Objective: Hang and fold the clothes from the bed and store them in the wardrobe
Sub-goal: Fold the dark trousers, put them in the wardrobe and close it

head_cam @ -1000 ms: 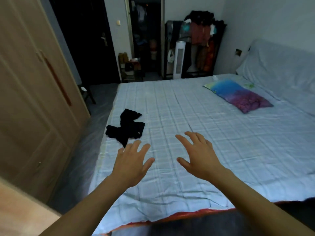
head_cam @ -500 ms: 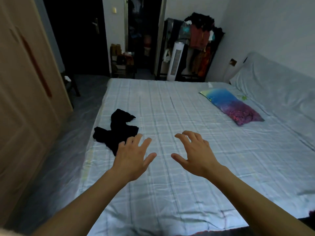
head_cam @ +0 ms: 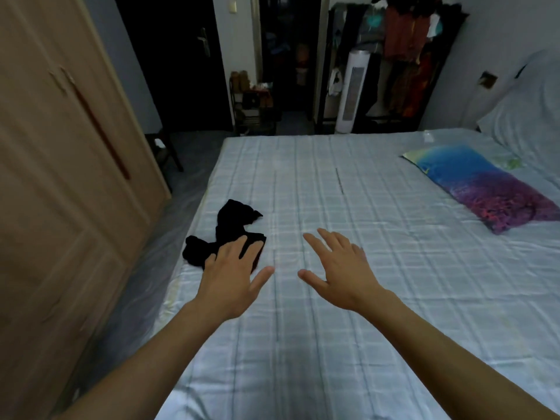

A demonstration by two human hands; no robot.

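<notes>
Reaching out over the bed [head_cam: 394, 298], both bare hands are spread palm-down with fingers straight, and neither grip holds anything. From the head camera, the left hand [head_cam: 233, 280] has moved forward since half a second ago: its fingertips now overlap the near end of the black garment [head_cam: 230, 228], where earlier they stopped just short of it. Whether they actually touch the cloth or hover above it I cannot tell. The right hand [head_cam: 339, 271] hangs above the bare checked sheet, just beside the left, much as before. The black garment lies crumpled near the left edge of the bed, unmoved. A colourful pillow [head_cam: 485, 189] lies well apart on the right. The wardrobe [head_cam: 60, 177] stands shut along the left, across a strip of floor.
</notes>
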